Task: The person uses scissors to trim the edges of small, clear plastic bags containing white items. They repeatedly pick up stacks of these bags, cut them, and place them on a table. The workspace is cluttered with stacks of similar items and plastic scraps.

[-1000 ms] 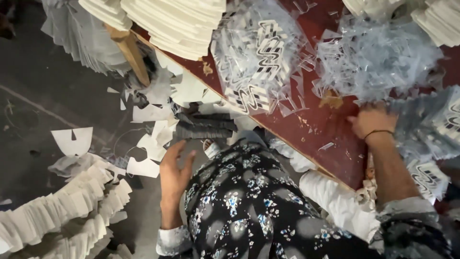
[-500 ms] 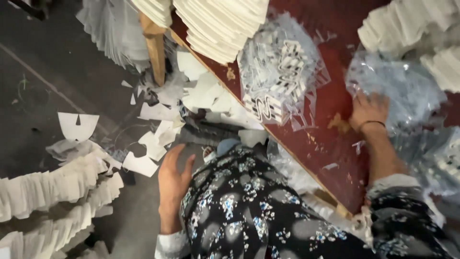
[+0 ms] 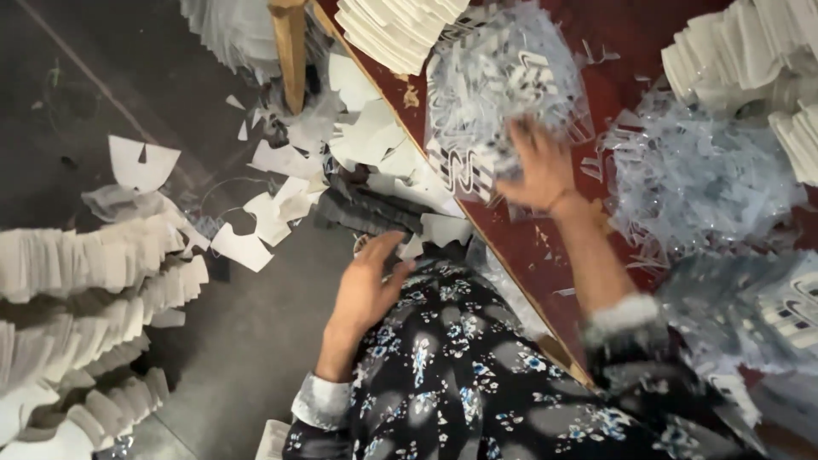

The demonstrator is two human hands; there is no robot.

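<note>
Head view: I see the right hand point(image 3: 535, 167) spread flat, fingers wide, on a heap of clear printed film pieces point(image 3: 503, 94) lying on the red table point(image 3: 545, 247) — holding nothing. The left hand point(image 3: 365, 288), off the table's near edge, hangs open over my flowered lap. I judge the film light, limp, slippery — best pinched by an edge.

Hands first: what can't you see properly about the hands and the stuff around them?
- Right hand, head view: motion blur hides whether its fingers pinch the clear printed plastic pieces.
- Left hand: its palm faces away, so any contact with the flowered cloth is unclear.
- Dark bundle: partly covered by white paper scraps.
- White stacks: cut off by the left edge.
</note>
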